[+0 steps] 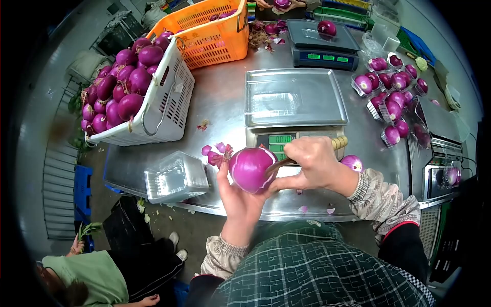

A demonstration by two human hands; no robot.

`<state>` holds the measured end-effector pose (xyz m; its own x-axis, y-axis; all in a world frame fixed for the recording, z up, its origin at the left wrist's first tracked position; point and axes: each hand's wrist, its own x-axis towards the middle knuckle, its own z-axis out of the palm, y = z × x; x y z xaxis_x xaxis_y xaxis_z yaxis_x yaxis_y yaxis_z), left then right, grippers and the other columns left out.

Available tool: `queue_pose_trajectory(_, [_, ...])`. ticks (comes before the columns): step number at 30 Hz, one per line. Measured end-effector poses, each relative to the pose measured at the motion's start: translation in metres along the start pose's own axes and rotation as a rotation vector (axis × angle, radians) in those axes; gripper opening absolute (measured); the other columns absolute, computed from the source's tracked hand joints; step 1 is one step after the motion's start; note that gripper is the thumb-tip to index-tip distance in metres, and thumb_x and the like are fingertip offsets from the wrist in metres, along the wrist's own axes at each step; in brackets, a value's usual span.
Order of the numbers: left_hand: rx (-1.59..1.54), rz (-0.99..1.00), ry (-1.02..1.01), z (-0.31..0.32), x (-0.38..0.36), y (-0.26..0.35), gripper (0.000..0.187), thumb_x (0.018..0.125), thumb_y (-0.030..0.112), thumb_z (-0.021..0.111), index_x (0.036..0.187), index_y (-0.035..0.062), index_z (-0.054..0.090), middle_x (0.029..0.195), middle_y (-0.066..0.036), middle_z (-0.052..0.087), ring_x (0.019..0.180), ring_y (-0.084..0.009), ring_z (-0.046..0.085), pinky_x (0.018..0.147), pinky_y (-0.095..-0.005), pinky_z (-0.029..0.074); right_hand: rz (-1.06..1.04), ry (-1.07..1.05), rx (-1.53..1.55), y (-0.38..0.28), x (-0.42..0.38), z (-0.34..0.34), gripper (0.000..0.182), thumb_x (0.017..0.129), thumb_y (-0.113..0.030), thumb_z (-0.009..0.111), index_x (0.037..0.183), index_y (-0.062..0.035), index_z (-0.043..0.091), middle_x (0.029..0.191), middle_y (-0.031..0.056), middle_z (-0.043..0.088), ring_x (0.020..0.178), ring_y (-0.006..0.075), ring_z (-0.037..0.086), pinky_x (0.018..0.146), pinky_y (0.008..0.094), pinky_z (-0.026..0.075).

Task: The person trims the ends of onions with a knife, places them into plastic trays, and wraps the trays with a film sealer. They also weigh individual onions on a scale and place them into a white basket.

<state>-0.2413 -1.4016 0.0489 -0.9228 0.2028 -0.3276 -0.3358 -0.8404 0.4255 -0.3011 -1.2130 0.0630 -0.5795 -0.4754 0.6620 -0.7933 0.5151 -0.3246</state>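
Observation:
A large purple onion (251,170) rests in my left hand (239,197), whose fingers curl round its left side and underside. My right hand (313,162) is closed round a knife (279,165), its blade against the onion's right side; the handle end sticks out past the fist. Bits of peeled purple skin (217,153) show beside the onion, at my left fingertips. Just beyond my hands stands a scale (295,97) with a bare metal pan and a lit green display. Another onion (352,163) lies on the table behind my right wrist.
A white crate (169,110) heaped with onions and an orange crate (220,43) stand at the left. Clear plastic boxes (176,176) are near the front edge. A second scale (323,43) bears an onion; packed onions (394,110) lie right. A person (87,276) is at lower left.

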Motion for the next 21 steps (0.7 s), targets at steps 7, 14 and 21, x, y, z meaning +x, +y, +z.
queue_pose_trajectory(7, [0.003,-0.018,0.017,0.008,-0.008,-0.007,0.065,0.097,0.059,0.033,0.132,0.0066,0.048,0.127,-0.016,0.057,0.111,-0.0319,0.06,0.084,-0.0484,0.055,-0.129,0.005,-0.041,0.0,0.005,-0.004,0.065,0.059,-0.06,0.082,0.052,-0.0101,0.04,0.047,0.0041,0.042,0.04,0.0222,0.048,0.039,0.0334,0.036])
queue_pose_trajectory(14, [0.011,0.222,0.17,0.01,-0.001,0.0,0.058,0.096,0.053,0.045,0.127,0.0047,0.049,0.123,-0.018,0.058,0.105,-0.0337,0.062,0.088,-0.0505,0.056,-0.177,-0.199,0.058,-0.016,-0.013,-0.002,0.053,0.07,-0.06,0.075,0.076,-0.0089,0.062,0.058,0.0045,0.06,0.047,0.0209,0.058,0.04,0.0317,0.044])
queue_pose_trajectory(21, [0.079,0.308,0.055,0.01,-0.002,-0.005,0.059,0.09,0.045,0.06,0.131,0.0057,0.047,0.123,-0.015,0.059,0.113,-0.03,0.059,0.095,-0.0466,0.05,0.166,-0.055,0.034,-0.021,-0.002,0.012,0.062,0.057,-0.056,0.086,0.061,-0.0069,0.049,0.055,0.0087,0.052,0.048,0.0238,0.055,0.044,0.0348,0.043])
